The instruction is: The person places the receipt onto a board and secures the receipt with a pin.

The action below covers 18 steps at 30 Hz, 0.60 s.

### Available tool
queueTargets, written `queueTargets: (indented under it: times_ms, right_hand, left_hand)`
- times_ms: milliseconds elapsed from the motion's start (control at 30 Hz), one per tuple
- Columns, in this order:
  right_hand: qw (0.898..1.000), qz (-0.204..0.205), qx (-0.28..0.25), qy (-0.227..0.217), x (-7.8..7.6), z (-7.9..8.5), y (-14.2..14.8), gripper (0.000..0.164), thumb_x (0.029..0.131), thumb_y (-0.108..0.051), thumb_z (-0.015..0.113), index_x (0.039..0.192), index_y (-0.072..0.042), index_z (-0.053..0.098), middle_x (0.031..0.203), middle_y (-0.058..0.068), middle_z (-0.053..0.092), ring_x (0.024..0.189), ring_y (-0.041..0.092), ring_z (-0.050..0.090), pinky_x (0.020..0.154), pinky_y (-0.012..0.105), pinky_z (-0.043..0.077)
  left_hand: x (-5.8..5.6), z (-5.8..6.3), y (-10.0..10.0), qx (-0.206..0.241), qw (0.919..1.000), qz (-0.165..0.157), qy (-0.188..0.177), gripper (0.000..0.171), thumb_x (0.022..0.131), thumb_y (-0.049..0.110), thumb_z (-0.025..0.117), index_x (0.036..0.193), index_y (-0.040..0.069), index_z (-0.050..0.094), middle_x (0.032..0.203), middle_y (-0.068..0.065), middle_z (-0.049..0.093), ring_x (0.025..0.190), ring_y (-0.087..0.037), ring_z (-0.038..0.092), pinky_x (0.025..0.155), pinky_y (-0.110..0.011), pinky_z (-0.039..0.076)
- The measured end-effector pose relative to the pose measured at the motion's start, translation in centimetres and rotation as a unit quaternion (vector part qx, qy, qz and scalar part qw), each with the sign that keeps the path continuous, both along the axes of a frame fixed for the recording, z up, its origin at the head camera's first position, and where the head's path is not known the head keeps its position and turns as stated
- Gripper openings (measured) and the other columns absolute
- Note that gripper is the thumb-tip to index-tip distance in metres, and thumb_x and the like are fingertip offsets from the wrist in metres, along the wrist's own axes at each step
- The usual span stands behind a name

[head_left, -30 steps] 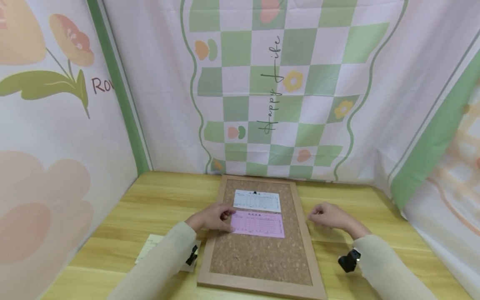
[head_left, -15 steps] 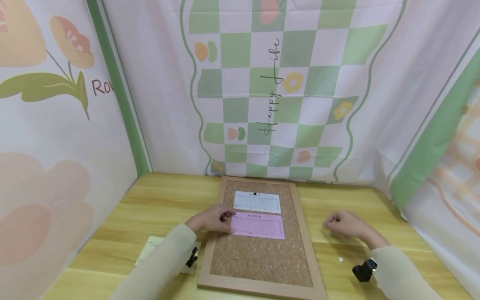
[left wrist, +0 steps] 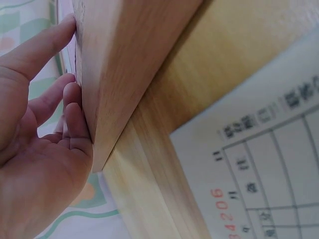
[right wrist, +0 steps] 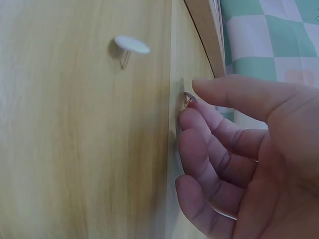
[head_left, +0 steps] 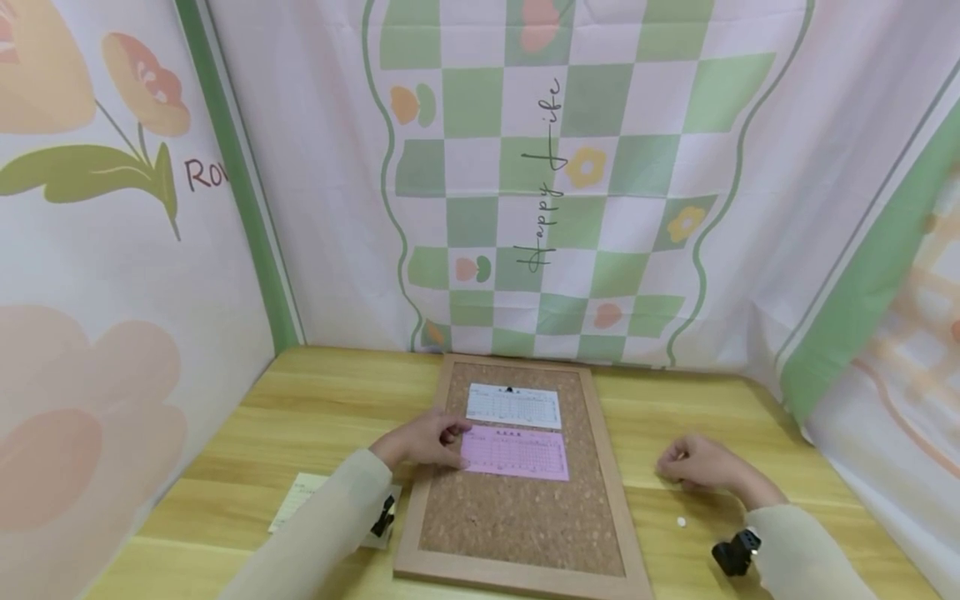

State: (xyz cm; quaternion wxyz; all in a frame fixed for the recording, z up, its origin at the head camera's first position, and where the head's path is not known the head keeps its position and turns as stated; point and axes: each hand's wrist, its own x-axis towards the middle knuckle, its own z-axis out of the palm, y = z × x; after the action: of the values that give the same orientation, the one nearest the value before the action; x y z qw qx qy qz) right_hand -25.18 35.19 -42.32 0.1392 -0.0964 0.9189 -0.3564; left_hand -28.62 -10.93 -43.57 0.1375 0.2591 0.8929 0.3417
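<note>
My left hand (head_left: 427, 437) rests at the left edge of a pink printed form (head_left: 514, 453). Its thumb and forefinger are spread apart along that edge, pressing on the cork board (head_left: 525, 525). In the left wrist view, the left hand (left wrist: 45, 124) lies against the board's wooden side. Right of the board, my right hand (head_left: 701, 465) is low over the table with curled fingers. In the right wrist view, its thumb and forefinger pinch a small thumbtack (right wrist: 188, 98), mostly hidden by the fingertips. Another white thumbtack (right wrist: 131, 45) lies near that hand on the table.
A pale blue form (head_left: 513, 406) is fixed above the pink one by a black-headed tack (head_left: 510, 389). Yellowish and white slips (head_left: 296, 496) lie under the left forearm on the wooden table (head_left: 247, 450). A printed curtain (head_left: 525, 183) hangs behind the board.
My right hand has moved right and toward me, away from the board's edge, and the loose white thumbtack has come into view. My left hand and the forms stay in place.
</note>
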Motion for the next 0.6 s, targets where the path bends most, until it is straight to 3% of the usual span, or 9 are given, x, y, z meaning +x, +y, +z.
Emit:
queueTargets:
  times_ms: [300, 600]
  right_hand:
    - [1.000, 0.007, 0.005, 0.006, 0.02, -0.29, 0.10, 0.013, 0.093, -0.011, 0.067, 0.092, 0.002, 0.068, 0.072, 0.003, 0.058, 0.057, 0.012, 0.049, 0.051, 0.025, 0.043]
    - [1.000, -0.002, -0.004, 0.013, -0.07, -0.38, -0.08, 0.014, 0.094, -0.013, 0.066, 0.092, 0.001, 0.067, 0.073, 0.004, 0.059, 0.067, 0.018, 0.056, 0.059, 0.029, 0.049]
  left_hand:
    - [0.04, -0.19, -0.08, -0.001, 0.9999, 0.008, -0.010, 0.061, 0.084, 0.020, 0.083, 0.137, 0.002, 0.058, 0.108, -0.003, 0.052, 0.098, -0.017, 0.047, 0.089, -0.038, 0.045]
    - [0.18, 0.02, 0.00, 0.003, 0.9997, 0.016, -0.020, 0.060, 0.084, 0.019, 0.083, 0.137, 0.003, 0.058, 0.110, -0.004, 0.053, 0.101, -0.019, 0.048, 0.092, -0.041, 0.045]
